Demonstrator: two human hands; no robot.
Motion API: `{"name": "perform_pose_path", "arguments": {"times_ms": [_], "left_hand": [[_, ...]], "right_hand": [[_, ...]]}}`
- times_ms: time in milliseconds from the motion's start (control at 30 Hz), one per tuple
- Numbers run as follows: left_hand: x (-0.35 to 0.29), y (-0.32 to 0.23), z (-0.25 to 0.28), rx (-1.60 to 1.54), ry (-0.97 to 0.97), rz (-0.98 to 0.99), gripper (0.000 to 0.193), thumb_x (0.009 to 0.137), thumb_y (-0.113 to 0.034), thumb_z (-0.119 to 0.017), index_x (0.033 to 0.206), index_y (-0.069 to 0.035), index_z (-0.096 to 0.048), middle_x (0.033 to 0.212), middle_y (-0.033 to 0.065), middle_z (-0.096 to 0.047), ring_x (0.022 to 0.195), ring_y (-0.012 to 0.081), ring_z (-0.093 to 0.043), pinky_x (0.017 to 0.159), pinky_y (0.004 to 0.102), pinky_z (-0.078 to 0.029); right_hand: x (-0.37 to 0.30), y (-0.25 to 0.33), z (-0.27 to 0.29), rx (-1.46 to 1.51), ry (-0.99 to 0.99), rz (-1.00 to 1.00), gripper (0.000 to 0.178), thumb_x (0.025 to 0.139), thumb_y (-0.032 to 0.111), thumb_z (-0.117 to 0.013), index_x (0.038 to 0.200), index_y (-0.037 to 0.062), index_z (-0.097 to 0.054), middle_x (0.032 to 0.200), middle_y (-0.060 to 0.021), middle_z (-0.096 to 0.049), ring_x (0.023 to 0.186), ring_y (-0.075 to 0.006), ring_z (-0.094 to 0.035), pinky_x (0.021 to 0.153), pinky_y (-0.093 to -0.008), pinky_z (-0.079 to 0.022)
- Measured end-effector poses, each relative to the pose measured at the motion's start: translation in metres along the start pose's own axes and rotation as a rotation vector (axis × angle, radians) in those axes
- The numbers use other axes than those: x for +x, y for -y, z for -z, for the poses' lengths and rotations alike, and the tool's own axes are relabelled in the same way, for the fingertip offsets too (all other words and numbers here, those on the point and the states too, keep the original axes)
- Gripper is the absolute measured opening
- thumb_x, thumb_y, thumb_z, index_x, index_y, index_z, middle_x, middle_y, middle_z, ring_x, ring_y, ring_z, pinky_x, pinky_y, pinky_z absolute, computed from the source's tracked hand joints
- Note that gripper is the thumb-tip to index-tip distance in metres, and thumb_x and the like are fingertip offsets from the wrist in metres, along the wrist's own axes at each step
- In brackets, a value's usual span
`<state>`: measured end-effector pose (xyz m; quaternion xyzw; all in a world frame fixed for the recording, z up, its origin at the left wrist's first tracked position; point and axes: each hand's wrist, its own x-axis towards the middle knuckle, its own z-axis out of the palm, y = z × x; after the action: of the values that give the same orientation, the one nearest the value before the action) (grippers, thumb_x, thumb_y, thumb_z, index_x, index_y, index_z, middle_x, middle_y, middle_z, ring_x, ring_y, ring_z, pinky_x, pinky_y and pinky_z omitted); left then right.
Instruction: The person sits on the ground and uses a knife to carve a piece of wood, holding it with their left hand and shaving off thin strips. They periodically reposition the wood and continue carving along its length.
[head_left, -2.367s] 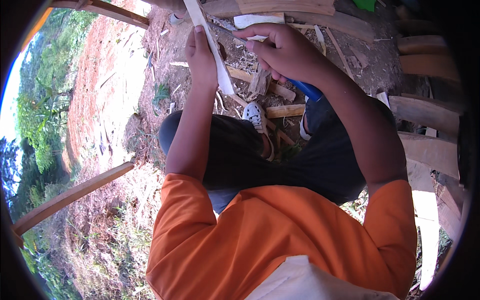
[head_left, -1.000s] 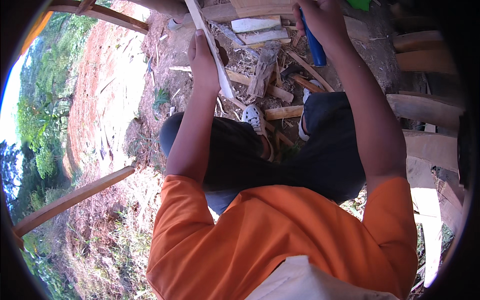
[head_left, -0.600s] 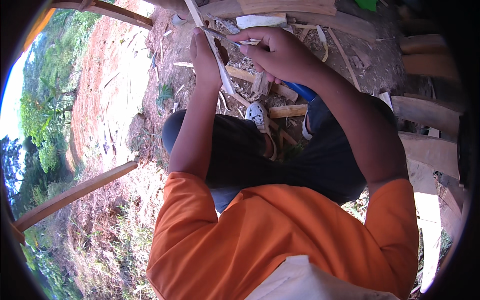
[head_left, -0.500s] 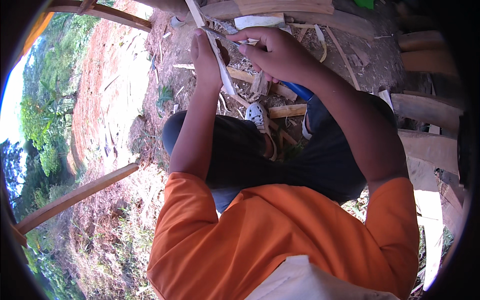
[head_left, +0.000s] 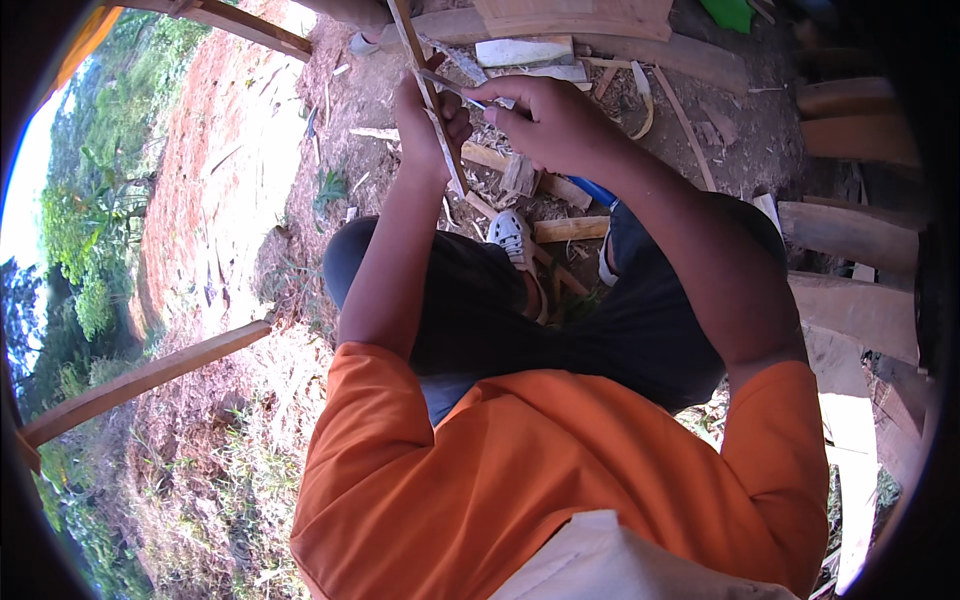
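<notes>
My left hand (head_left: 428,130) is wrapped round a long, thin wooden strip (head_left: 441,139) that slants up past the top edge of the view. A brown side and a pale, rough edge of the strip face me. In my right hand (head_left: 540,115) is a knife, its narrow blade (head_left: 450,86) lying against the strip just above my left fingers. A blue handle-like length (head_left: 594,190) shows below my right wrist; the part between is hidden by the hand. Both hands are out in front of my knees.
Wood offcuts (head_left: 525,50) and shavings litter the dirt between and beyond my shoes (head_left: 510,235). Curved boards (head_left: 850,235) are stacked at the right. A wooden post (head_left: 145,385) stands at the left, before a sunlit red earth slope. Something green (head_left: 728,12) lies at the top right.
The strip has turned in my left hand, so its brown side now shows where a pale face was. Both hands have shifted slightly nearer and to the right.
</notes>
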<state>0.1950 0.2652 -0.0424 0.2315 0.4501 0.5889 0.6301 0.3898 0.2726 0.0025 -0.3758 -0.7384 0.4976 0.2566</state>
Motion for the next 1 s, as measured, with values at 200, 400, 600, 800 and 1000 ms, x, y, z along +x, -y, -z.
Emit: {"name": "perform_pose_path", "arguments": {"times_ms": [200,400,600,800,1000], "left_hand": [[0.007,0.008,0.01,0.051,-0.026,-0.036,0.053,0.107,-0.047,-0.041,0.147,-0.012,-0.045,0.061,-0.0047,-0.041,0.045,0.0077,-0.037,0.039,0.0231,-0.029],[0.008,0.019,-0.002,0.073,-0.147,0.04,0.048,0.107,-0.045,-0.04,0.142,-0.013,-0.047,0.06,-0.0048,-0.042,0.044,0.0085,-0.039,0.038,0.0237,-0.029],[0.004,0.024,0.002,0.321,-0.031,-0.015,0.05,0.11,-0.043,-0.035,0.144,-0.01,-0.05,0.059,-0.0038,-0.044,0.044,0.0091,-0.039,0.039,0.0256,-0.03],[-0.018,0.041,-0.021,0.405,0.003,-0.065,0.041,0.111,-0.039,-0.036,0.119,-0.005,-0.059,0.063,0.0003,-0.049,0.046,0.0111,-0.044,0.044,0.0281,-0.038],[0.012,0.01,-0.006,0.121,-0.133,-0.087,0.045,0.107,-0.045,-0.039,0.128,-0.009,-0.056,0.059,-0.0035,-0.041,0.046,0.0087,-0.036,0.042,0.0244,-0.027]], "right_hand": [[-0.002,0.001,-0.001,0.05,0.005,-0.033,0.036,0.104,0.019,-0.058,0.139,0.0154,-0.064,0.062,-0.0015,-0.06,0.048,-0.0082,-0.056,0.048,-0.0276,-0.047],[0.001,-0.012,-0.01,-0.034,-0.099,0.023,0.034,0.102,0.018,-0.059,0.134,0.0125,-0.066,0.075,-0.0081,-0.067,0.062,-0.0167,-0.063,0.059,-0.0317,-0.05],[0.016,-0.03,-0.016,-0.146,-0.393,0.1,0.03,0.101,0.022,-0.06,0.126,0.0086,-0.069,0.082,-0.0114,-0.07,0.071,-0.023,-0.069,0.068,-0.0364,-0.054],[0.051,-0.042,0.1,0.188,-0.812,-0.04,0.034,0.107,0.013,-0.049,0.14,0.0111,-0.057,0.058,0.0001,-0.052,0.041,-0.0102,-0.047,0.038,-0.0281,-0.04],[0.011,-0.025,0.04,0.106,-0.215,-0.121,0.034,0.103,0.024,-0.058,0.134,0.0126,-0.066,0.076,-0.0117,-0.071,0.054,-0.0174,-0.066,0.052,-0.0341,-0.054]]}}
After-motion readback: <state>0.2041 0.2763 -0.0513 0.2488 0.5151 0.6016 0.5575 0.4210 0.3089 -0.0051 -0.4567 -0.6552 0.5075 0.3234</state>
